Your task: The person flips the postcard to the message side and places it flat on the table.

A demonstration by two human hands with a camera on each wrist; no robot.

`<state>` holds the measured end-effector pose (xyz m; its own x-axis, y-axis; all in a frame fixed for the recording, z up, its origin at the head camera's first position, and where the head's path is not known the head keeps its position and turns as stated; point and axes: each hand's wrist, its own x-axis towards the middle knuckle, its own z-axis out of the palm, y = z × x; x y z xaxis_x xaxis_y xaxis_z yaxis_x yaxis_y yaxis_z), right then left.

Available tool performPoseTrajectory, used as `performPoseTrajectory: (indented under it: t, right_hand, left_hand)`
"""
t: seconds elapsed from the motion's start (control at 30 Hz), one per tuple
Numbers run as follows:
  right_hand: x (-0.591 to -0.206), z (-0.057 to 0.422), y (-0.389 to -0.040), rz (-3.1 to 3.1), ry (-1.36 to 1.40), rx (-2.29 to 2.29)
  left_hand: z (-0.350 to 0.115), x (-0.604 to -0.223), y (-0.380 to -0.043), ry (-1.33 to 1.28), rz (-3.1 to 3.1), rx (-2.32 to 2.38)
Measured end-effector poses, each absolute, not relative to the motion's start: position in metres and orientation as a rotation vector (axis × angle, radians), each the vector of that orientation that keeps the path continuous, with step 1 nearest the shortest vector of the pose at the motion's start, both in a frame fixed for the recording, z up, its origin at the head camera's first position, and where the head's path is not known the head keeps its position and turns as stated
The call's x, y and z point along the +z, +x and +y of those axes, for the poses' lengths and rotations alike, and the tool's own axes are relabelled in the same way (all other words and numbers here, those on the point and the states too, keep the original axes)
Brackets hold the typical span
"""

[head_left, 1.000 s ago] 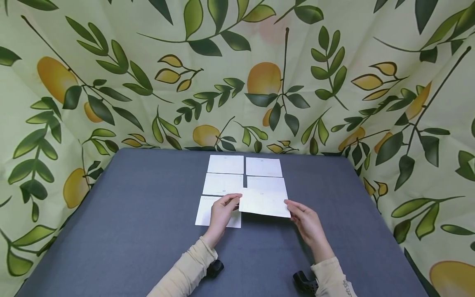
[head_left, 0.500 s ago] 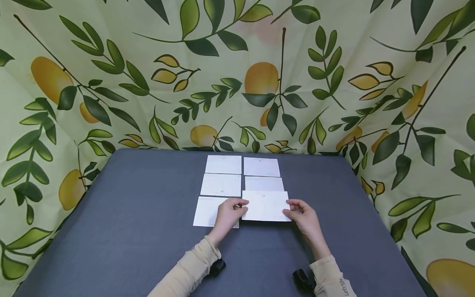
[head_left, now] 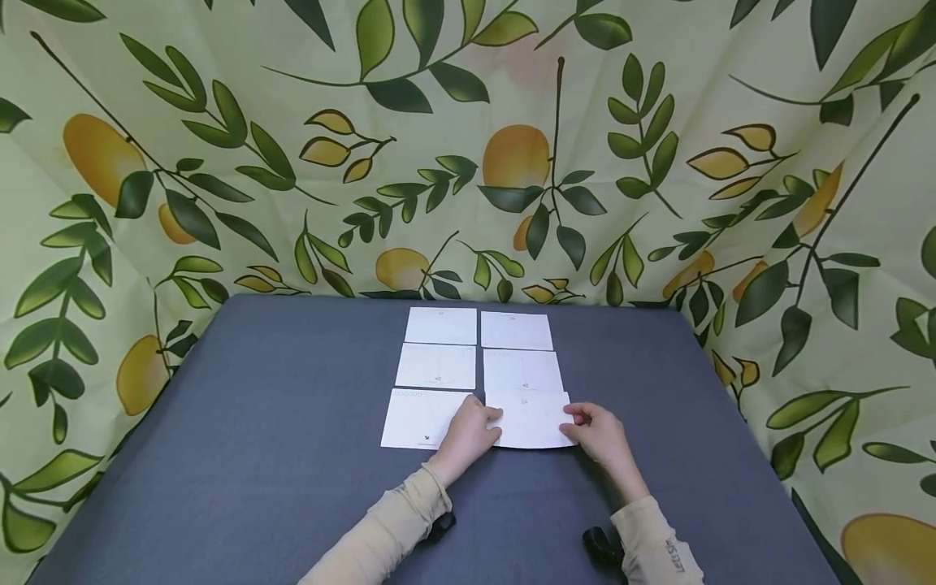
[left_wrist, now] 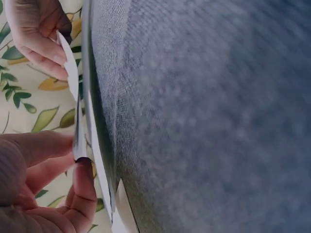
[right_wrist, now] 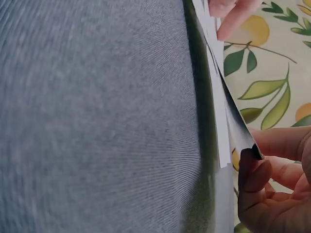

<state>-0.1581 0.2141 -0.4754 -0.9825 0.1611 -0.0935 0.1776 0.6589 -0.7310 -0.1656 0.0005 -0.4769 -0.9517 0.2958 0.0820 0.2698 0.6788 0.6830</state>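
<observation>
A white paper card (head_left: 528, 422) lies between my two hands at the near end of the right column of cards. My left hand (head_left: 468, 429) pinches its left edge, and my right hand (head_left: 594, 432) pinches its right edge between thumb and fingers. In the wrist views, the held card (left_wrist: 79, 131) stands a little off the table, and its right end (right_wrist: 238, 124) tilts up. Its far edge meets or slightly overlaps the middle right card (head_left: 522, 370); which of the two, I cannot tell. Beside my left hand lies the near left card (head_left: 417, 418), partly covered by that hand.
Further white cards lie in the two columns: far left (head_left: 441, 326), middle left (head_left: 435, 366) and far right (head_left: 516, 331). All rest on a grey cloth-covered table (head_left: 278, 455). A leaf-and-fruit printed curtain (head_left: 439, 122) closes off the back and sides. Black wrist devices (head_left: 603, 548) sit under both sleeves.
Both hands have brought the held card nearer to the person and lower, uncovering more of the middle right card. My left hand has shifted right, off part of the near left card.
</observation>
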Motion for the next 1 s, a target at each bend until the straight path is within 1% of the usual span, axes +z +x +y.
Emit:
performPoseTrajectory:
  t: [0.43,0.57,0.73,0.83,1.0]
  right_hand:
    - [-0.483,0.214,-0.159,2.914,0.205,-1.029]
    - [-0.485,0.209,-0.160,2.975,0.137,-0.922]
    - [-0.480,0.205,-0.163,3.038,-0.018,-0.703]
    - [-0.476,0.205,-0.168,3.013,-0.060,-0.599]
    - [-0.468,0.208,-0.177,2.907,-0.097,-0.611]
  left_hand:
    - [0.007,-0.480,-0.168,0.555,2.886,0.955]
    - [0.006,-0.481,-0.170,0.579,2.936,0.887]
    - [0.010,-0.481,-0.170,0.646,3.054,0.653]
    - [0.012,-0.482,-0.171,0.673,3.098,0.557]
    - [0.007,-0.481,-0.178,0.679,3.055,0.603]
